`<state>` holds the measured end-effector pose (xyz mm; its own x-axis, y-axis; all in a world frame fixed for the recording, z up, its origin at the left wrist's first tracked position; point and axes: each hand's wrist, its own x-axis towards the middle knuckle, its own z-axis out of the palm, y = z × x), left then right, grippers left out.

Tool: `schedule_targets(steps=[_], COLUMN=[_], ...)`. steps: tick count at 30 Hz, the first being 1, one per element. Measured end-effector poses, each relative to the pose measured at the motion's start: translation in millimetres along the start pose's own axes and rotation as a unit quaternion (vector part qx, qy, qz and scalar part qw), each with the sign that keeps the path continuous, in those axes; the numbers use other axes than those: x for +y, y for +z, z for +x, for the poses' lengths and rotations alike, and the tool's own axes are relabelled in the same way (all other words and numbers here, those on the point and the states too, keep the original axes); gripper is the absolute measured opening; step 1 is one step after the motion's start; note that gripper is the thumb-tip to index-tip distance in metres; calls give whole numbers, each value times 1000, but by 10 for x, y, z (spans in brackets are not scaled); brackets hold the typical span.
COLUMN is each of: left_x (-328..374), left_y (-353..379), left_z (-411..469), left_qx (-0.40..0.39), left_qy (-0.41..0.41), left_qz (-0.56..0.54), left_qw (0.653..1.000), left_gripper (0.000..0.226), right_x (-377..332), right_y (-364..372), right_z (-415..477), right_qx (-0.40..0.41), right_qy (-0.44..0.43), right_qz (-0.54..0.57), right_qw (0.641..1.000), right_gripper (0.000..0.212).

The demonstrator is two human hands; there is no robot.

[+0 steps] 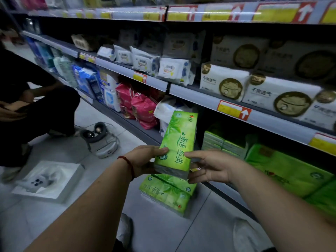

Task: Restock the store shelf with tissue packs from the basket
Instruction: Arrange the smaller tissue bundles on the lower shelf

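This was a shop aisle. Long shelves (pixel 190 95) carried rows of tissue packs (pixel 283 170) and other wrapped goods, and yellow and red price tags (pixel 234 110) with white arrows lined each shelf edge above a tiled floor (pixel 160 231).

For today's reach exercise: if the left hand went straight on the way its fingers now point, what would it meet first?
The left hand holds the green tissue pack, so going on it would likely first meet the right hand, which holds the pack's opposite edge. Depth is hard to judge.
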<state>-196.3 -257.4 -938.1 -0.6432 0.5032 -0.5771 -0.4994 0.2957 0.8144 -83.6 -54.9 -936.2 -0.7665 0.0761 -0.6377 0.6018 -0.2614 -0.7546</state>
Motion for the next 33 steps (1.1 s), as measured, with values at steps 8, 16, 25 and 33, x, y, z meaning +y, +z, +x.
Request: schedule_targets(steps=[8, 16, 25, 33], left_x=[25, -73, -157, -246], left_y=[688, 1349, 1918, 2289], left_z=[326, 928, 1568, 1768], left_qx=[-38, -55, -63, -73], left_qy=[-47, -16, -10, 8], left_qz=[9, -15, -158, -244], left_qw=[998, 998, 985, 967], left_gripper=[31, 31, 40, 64], right_x=[99, 151, 215, 226], right_y=[-485, -943, -1349, -1541], right_z=[-67, -69, 264, 464], right_qx=[78, 149, 303, 368], right_qy=[-24, -13, -62, -70], right_qz=[62, 141, 217, 359], right_qw=[995, 979, 926, 855], right_gripper=[41, 39, 41, 58])
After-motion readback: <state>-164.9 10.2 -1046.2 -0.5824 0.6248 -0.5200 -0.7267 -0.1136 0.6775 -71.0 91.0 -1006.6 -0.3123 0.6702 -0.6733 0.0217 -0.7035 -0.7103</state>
